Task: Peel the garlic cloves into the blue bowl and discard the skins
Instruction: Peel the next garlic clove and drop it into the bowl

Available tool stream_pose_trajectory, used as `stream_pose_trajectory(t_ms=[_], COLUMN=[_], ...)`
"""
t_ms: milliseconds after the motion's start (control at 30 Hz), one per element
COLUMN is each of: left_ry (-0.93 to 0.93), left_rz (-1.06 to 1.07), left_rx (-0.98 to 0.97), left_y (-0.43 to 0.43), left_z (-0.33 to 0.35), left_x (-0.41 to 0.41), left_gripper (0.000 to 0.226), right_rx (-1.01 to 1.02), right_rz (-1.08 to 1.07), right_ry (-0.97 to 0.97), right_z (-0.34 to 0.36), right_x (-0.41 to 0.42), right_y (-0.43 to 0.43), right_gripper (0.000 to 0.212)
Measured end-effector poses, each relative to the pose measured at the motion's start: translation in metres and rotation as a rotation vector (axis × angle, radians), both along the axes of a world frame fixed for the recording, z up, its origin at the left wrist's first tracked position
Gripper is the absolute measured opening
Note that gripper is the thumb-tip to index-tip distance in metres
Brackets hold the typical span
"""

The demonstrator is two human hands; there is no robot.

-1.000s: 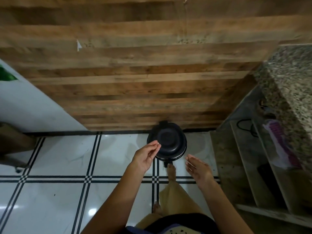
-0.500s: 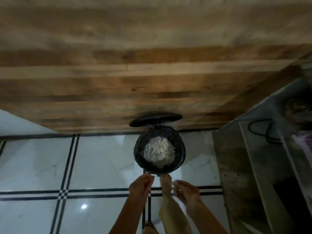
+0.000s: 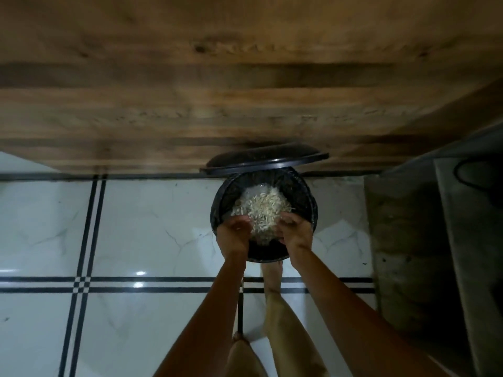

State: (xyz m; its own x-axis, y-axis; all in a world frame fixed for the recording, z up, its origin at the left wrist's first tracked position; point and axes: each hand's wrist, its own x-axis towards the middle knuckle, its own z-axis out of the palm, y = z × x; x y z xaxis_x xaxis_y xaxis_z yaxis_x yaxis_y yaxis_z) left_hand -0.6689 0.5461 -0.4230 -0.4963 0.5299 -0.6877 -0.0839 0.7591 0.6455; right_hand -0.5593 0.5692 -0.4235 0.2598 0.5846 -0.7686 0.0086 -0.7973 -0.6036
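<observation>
Skins (image 3: 262, 210) lie heaped, pale, in the open black bin (image 3: 306, 193) on the floor, lid (image 3: 261, 161) up. Left hand (image 3: 235, 235) and right hand (image 3: 295, 229) are over the near rim, fingers curled down; can't tell if any skins are held. Papery, weightless, clingy: probably best cupped loosely and brushed off the palms.

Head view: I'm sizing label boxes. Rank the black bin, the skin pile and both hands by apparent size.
1. black bin
2. skin pile
3. left hand and right hand: they look alike, so tied. They are nearer the camera and may look oversized.
</observation>
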Motion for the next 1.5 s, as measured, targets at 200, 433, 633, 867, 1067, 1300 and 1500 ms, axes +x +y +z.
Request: stream_pose_trajectory(t_ms=[200, 433, 633, 867, 1067, 1300, 1500], left_ry=[0.038, 0.015, -0.257, -0.464, -0.223, 0.303, 0.506], left_rz=[-0.247, -0.830, -1.212, -1.703, -1.995, -2.229, -2.402], left_rx=[0.101, 0.386, 0.412, 0.394, 0.669, 1.110, 1.262], left_y=[-0.033, -0.086, -0.172, -0.352, -0.451, -0.468, -0.462], left_z=[0.109, 0.282, 0.362, 0.407, 0.410, 0.399, 0.394], left_x=[-0.001, 0.107, 0.270, 0.446, 0.565, 0.624, 0.648], left_gripper=[0.023, 0.015, 0.015, 0.029, 0.013, 0.024, 0.015], right_rx=[0.027, 0.277, 0.434, 0.353, 0.222, 0.207, 0.116], right_rz=[0.042, -0.123, -0.565, -1.021, -1.044, -0.990, -0.925], right_ry=[0.098, 0.022, -0.282, -0.721, -0.889, -1.081, -0.966], right_z=[0.122, 0.318, 0.404, 0.418, 0.413, 0.414, 0.407], right_x=[0.039, 0.154, 0.250, 0.358, 0.435, 0.510, 0.541], right_y=[-0.044, -0.174, -0.356, -0.544, -0.660, -0.717, -0.732], right_gripper=[0.025, 0.015, 0.018, 0.017, 0.020, 0.032, 0.038])
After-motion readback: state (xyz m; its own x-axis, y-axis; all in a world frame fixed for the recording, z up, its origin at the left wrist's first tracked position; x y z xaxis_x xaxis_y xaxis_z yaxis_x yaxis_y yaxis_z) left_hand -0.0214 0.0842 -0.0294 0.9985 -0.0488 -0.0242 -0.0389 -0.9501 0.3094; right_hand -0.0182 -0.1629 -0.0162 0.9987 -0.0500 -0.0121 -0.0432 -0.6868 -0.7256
